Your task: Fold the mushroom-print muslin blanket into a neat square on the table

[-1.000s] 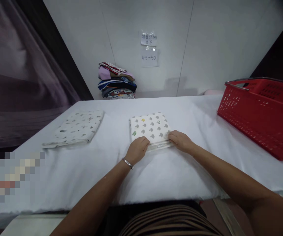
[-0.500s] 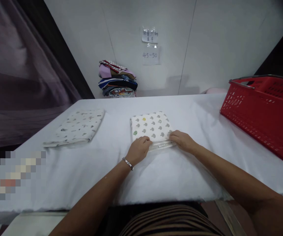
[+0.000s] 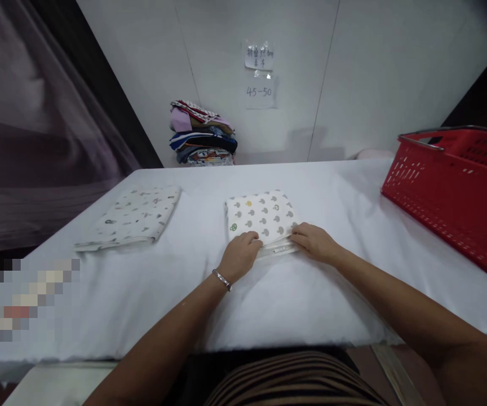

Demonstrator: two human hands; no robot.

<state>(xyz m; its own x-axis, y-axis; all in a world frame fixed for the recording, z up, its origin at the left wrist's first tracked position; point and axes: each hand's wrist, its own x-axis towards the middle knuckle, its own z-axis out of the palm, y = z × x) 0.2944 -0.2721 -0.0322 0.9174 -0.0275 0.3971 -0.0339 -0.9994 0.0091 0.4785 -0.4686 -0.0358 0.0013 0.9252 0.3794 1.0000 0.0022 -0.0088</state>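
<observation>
A folded white cloth [image 3: 262, 214] printed with grey mushroom-like shapes lies in front of me, its layers showing along the near edge. My left hand [image 3: 240, 254] grips that edge at its left part, thumb and fingers pinched on the fabric. At the near right corner, my right hand [image 3: 313, 241] pinches the cloth in the same way. Another folded white cloth [image 3: 136, 217], with small scattered prints, rests to the left, apart from both hands.
A white-covered table [image 3: 176, 304] bears the cloths. On the right stands a red plastic basket [image 3: 455, 197] with a metal handle. Behind the table is a stack of folded fabrics [image 3: 203, 135] by the wall, below and left of paper signs [image 3: 260, 90]. A blurred patch [image 3: 27, 299] covers the left table corner.
The near edge of the mushroom-print cloth is slightly raised near my right fingers. Both hands keep their hold, and the view has shifted a little.
</observation>
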